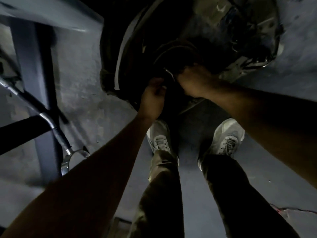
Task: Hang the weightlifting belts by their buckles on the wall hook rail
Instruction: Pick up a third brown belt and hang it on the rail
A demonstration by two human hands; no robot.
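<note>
The scene is dark and I look straight down. A dark weightlifting belt (176, 54) lies coiled in a pile of dark belts on the floor ahead of my feet. Its metal buckle (169, 74) glints between my hands. My left hand (152, 98) grips the belt's near edge just left of the buckle, fingers curled. My right hand (193, 81) grips the belt right of the buckle, knuckles up. A belt with a pale edge stripe (120, 54) curves along the pile's left side. No wall hook rail is in view.
A grey metal frame (34, 66) and a chrome bar (51, 122) stand at the left. A heap of gear with cords (248, 31) lies at the upper right. My white shoes (159, 140) stand on the grey floor (257, 194) close behind the pile.
</note>
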